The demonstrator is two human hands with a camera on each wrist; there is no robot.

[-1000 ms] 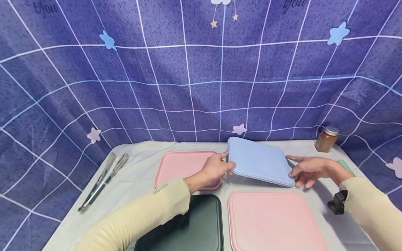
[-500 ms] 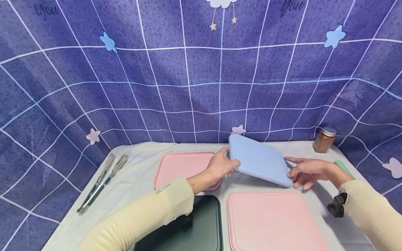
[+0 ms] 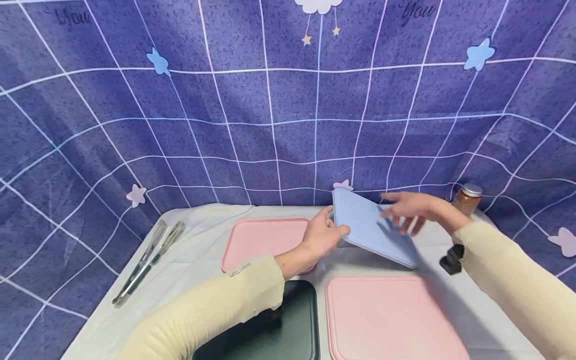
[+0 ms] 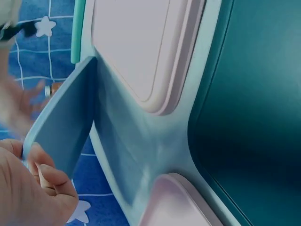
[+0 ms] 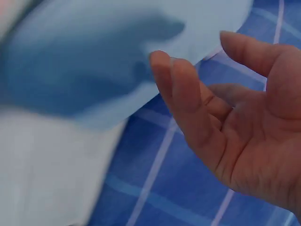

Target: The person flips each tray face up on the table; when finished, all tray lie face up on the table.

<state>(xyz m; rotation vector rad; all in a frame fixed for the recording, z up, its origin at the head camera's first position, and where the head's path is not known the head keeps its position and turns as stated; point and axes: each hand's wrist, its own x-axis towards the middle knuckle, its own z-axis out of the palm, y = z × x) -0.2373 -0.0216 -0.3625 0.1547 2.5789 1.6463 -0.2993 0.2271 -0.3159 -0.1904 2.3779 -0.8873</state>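
A light-blue rectangular tray [image 3: 360,220] with rounded corners tilts up at the back centre of the table, its left side raised and its lower right corner low near the cloth. My left hand [image 3: 321,232] pinches the raised left edge, thumb on the upper face. In the left wrist view the fingers of that hand [image 4: 35,188] curl round the tray's edge. Over the tray's right half hovers my right hand [image 3: 409,210], holding nothing. The right wrist view shows its fingers apart from the tray [image 5: 117,70], with a hand-shaped shadow on the blue face.
A pink tray [image 3: 261,240] lies behind a dark green tray [image 3: 292,325]; another pink tray [image 3: 391,320] lies front right. Metal tongs [image 3: 148,265] rest at left. A silver-lidded brown jar [image 3: 468,197] stands back right. A green bar [image 4: 77,33] shows in the left wrist view.
My right hand has left the tray's right edge and moved up and left over its face. The tray's left side has risen and tilted more steeply, still in my left hand.
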